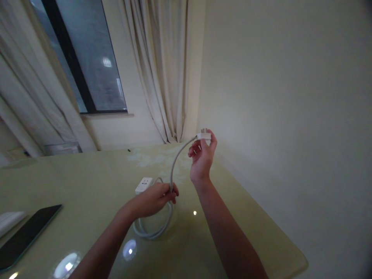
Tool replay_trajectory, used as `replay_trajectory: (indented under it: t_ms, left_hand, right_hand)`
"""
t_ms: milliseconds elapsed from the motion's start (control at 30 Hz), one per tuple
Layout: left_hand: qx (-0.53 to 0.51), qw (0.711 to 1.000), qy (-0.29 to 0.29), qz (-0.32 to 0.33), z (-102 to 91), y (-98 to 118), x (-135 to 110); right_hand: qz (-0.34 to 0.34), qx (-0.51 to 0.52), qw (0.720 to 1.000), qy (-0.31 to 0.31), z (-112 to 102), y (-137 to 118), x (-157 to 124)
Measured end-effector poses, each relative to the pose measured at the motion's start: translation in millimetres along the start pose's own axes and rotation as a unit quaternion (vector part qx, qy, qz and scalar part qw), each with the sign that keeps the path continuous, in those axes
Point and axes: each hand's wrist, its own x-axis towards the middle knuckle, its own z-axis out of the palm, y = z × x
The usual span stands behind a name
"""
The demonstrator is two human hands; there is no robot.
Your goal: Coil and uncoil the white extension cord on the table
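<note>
A white power strip (143,185) lies on the glossy pale green table (87,182), with its grey-white cable (174,162) coiled beside it. My left hand (155,199) is closed around the coil of cable just above the table. My right hand (202,155) is raised higher, pinching the white plug (204,136) at the cable's end, prongs pointing up. The cable arcs between the two hands.
A dark phone or tablet (26,234) lies at the table's left edge next to a white object (8,221). A window (84,58) with cream curtains (162,69) is behind the table. A plain wall (290,116) runs along the right.
</note>
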Motion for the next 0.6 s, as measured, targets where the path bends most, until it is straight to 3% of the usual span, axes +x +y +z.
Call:
replay_trajectory:
  t_ms: [133,300,400,467,600]
  left_hand:
    - [0.125,0.99,0.06,-0.018,3.8,-5,10]
    - [0.301,0.947,0.09,-0.062,10.1,-2,15]
    - [0.356,0.928,0.103,-0.047,6.7,-1,17]
    - [0.365,0.925,0.104,-0.034,0.4,-3,16]
    - [0.365,0.921,0.119,-0.064,-17.3,-18,8]
  right_hand:
    - [0.02,0.01,1.0,0.007,0,9,2]
    - [0.157,-0.034,0.985,-0.061,10,14,-15]
    - [0.23,-0.022,0.966,-0.113,17,6,-29]
    - [0.226,-0.009,0.964,-0.141,20,-4,-34]
    - [0.145,-0.021,0.977,-0.153,24,-28,-38]
